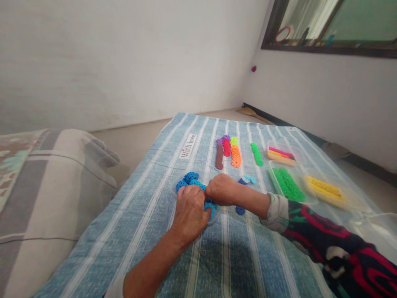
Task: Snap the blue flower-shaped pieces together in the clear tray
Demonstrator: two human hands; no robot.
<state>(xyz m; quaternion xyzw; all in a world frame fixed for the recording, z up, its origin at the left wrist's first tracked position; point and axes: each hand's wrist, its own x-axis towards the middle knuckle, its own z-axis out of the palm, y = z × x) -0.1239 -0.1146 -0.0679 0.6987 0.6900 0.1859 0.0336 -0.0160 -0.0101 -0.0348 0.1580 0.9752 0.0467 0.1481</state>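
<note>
A clear shallow container holds blue flower-shaped pieces with small holes, some darker and some lighter. My left hand lies over these pieces, its fingers curled down onto them and the fingertips hidden. Close beside it, my right hand is closed in a pinch against the pieces; what it pinches is hidden. Under and beside my right wrist lie dark blue pieces and light blue pieces, partly covered by the forearm.
On the striped cloth lie brown, red and orange rows, plus a green row. To the right stand clear boxes with green pieces, yellow pieces and mixed colours. A covered seat is at left.
</note>
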